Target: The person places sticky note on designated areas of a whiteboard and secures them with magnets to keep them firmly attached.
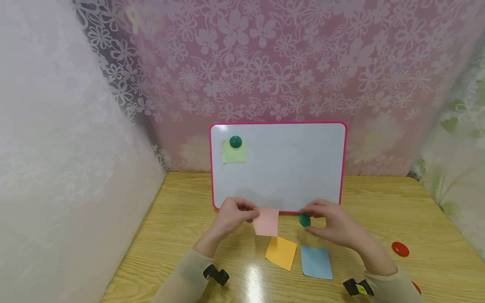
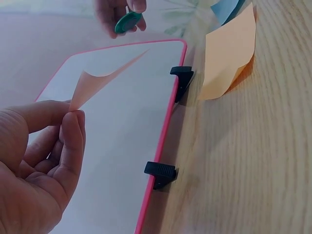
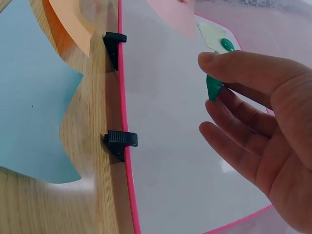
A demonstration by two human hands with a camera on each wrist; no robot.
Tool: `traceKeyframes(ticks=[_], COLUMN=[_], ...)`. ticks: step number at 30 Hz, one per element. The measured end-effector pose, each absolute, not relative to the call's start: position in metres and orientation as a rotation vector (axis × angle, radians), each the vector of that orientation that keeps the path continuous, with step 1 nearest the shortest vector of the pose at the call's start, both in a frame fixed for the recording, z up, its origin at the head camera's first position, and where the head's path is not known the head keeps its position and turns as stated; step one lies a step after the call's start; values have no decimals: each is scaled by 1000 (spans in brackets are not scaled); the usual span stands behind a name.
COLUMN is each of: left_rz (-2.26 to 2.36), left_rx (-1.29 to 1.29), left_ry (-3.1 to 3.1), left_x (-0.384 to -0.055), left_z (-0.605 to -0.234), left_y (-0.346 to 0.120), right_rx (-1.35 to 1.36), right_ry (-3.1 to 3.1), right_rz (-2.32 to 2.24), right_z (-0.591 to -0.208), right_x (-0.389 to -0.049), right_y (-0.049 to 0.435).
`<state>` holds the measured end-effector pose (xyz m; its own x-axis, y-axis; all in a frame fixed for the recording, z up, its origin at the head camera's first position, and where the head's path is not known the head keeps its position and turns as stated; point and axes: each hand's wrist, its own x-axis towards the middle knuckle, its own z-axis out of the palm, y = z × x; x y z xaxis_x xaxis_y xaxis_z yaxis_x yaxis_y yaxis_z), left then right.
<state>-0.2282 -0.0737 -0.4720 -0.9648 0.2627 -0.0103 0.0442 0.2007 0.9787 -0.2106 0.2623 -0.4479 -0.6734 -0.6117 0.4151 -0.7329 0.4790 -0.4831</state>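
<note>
Pink sticky note (image 1: 268, 224) is pinched at its left side by the fingers of the left hand (image 1: 234, 213), I see from my remote place, in front of the lower edge of the whiteboard (image 1: 288, 168). Near this edge, the right hand (image 1: 335, 223) pinches a green round magnet (image 1: 305, 220). On the tabletop (image 1: 174, 235) lie an orange sticky note (image 1: 281, 253) and a blue sticky note (image 1: 316, 262), side by side.

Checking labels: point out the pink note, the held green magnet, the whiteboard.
Pink note (image 1: 267, 223): head view, middle of its face.
Held green magnet (image 1: 305, 220): head view, middle of its disc.
Whiteboard (image 1: 289, 168): head view, bare part of its white face.
</note>
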Motion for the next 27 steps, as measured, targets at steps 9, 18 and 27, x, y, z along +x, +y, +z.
traceKeyframes(ticks=[9,18,27], left_rz=[1854,1853,1840], left_rx=[319,307,330], left_ry=[2326,2341,2370], left_x=[-239,-250,-255], left_z=[-465,-458,-463], left_y=[-70,-60,-52], right_rx=[1089,992,919], right_ry=[-2525,-2533,-2539], right_rz=[933,898,902], right_z=[-446,-444,-444], right_x=[-217,-223,-227], right_y=[257,251,239])
